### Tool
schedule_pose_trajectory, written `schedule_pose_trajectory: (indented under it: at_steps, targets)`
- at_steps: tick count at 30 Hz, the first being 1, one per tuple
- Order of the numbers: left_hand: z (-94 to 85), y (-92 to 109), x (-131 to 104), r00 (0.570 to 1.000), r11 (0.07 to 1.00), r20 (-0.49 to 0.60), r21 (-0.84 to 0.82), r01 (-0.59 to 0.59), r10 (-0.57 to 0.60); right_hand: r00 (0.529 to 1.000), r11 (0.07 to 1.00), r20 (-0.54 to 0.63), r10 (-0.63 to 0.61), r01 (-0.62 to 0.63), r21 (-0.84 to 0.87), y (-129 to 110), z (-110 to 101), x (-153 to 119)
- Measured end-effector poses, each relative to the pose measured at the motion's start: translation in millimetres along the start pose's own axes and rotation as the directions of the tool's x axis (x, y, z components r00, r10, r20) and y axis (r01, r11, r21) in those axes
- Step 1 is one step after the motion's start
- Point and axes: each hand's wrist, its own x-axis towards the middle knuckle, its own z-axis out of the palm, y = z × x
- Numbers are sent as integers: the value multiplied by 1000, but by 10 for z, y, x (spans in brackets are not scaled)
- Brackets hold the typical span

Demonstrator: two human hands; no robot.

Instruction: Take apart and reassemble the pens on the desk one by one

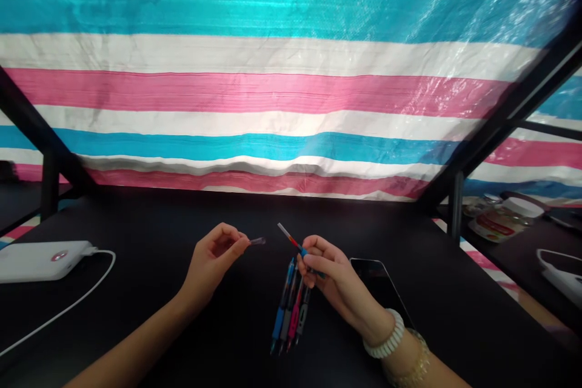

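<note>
Between the thumb and fingers of my left hand [217, 259] is a small, see-through piece [258, 241], perhaps part of a pen; its exact kind is not plain. My right hand [335, 270] grips a pen [289, 236] by its blue part. A thin refill, pale at the end and red lower down, sticks out of the pen up and to the left, apart from the clear piece. Just below, several click pens [285, 318] with blue, grey and pink grips lie side by side on the black table [218, 333].
A dark-screened phone [379, 282] lies beside my right forearm. At the left is a white power bank [43, 260] with a white cable [97, 284]. Black slanted bars flank the table, with a striped sheet [273, 94] behind. A jar [502, 221] stands on another surface at right.
</note>
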Motion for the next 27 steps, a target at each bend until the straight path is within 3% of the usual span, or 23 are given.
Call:
schedule_pose_trajectory:
  at_steps: [18,27]
  targets:
    - [-19,-46,-8,994,995,98,-78,59,-51,977,995,-196,-86,94,33,7,-24,40]
    - [-2,-31,-8,991,996,114,-52,76,-70,971,987,-181,-153,143,-68,22,-43,35]
